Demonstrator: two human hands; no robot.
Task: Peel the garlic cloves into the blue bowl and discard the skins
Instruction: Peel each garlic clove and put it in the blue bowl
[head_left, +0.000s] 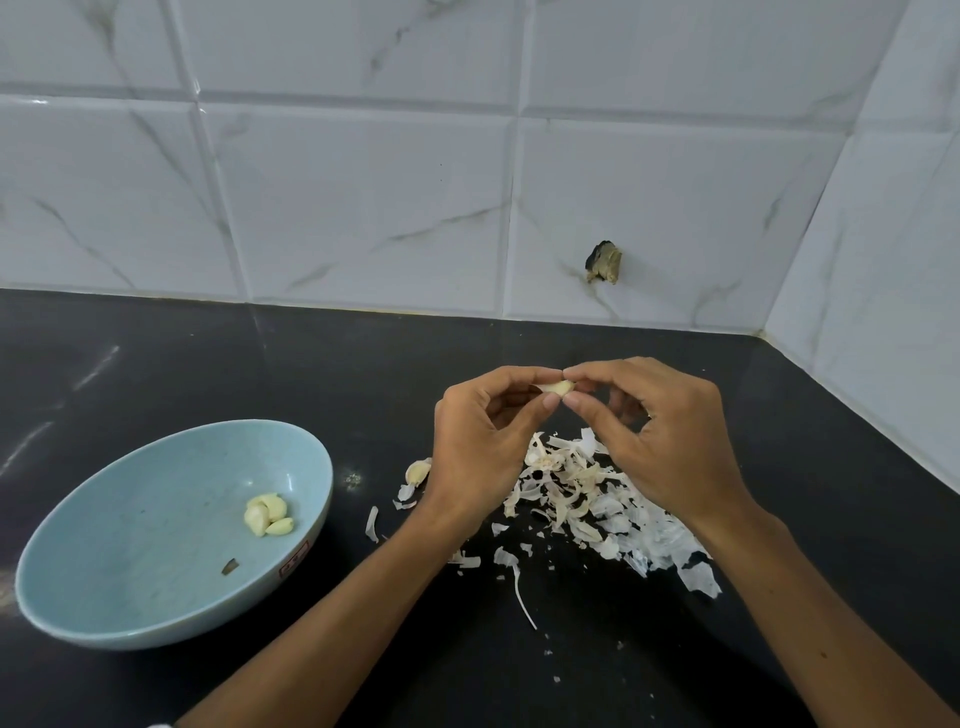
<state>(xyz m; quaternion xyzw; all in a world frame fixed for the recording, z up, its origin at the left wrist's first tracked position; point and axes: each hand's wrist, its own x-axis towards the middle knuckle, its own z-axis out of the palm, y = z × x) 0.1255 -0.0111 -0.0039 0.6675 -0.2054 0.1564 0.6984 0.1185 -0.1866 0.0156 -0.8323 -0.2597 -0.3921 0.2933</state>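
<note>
Left hand (483, 441) and right hand (670, 441) hover past the bowl (130, 519) at my 8 o'clock, above the skins (587, 499). Both pinch one clove (558, 387) at 12 o'clock. I'd slip a thumbnail under its loose skin, peel lengthwise, and drop the scraps on the pile.

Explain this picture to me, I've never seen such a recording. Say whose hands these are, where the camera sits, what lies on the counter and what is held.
No machine here: a person's two bare hands, filmed by one camera worn on their head, looking down. The left hand and right hand pinch one garlic clove between them above a black counter. On it lie a pile of skins, one loose clove and a blue bowl holding a few peeled cloves.
</note>
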